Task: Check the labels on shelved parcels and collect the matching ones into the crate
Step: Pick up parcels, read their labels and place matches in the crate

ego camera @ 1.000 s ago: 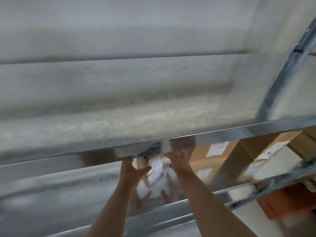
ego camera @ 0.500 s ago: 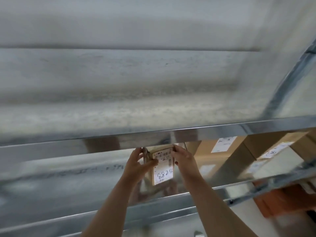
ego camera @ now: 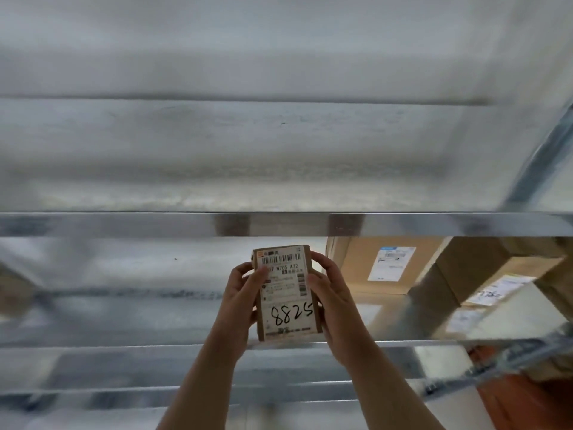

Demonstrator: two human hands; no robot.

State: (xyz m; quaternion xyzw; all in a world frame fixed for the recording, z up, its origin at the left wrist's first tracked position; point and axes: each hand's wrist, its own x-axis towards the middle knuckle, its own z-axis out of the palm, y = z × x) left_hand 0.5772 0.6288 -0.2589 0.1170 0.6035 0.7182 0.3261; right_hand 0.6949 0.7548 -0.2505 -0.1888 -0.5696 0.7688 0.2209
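Both hands hold a small parcel (ego camera: 285,293) upright between them: the left hand (ego camera: 242,302) has its fingers curled round the left edge, its thumb covering part of the label (ego camera: 286,297), and the right hand (ego camera: 330,302) grips the right edge. "8825" is handwritten below the thumb; the finer print is unreadable. To the right of the right fingers, the shelved boxes (ego camera: 384,265) are blurred and partly cut off by the shelf rail (ego camera: 124,225)

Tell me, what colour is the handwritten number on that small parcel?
Black number on the white label of the brown parcel; best in the head view.

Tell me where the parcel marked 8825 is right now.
Head view, centre: the parcel is held between the left hand and right hand, below the metal shelf edge, left of the shelved cardboard box.
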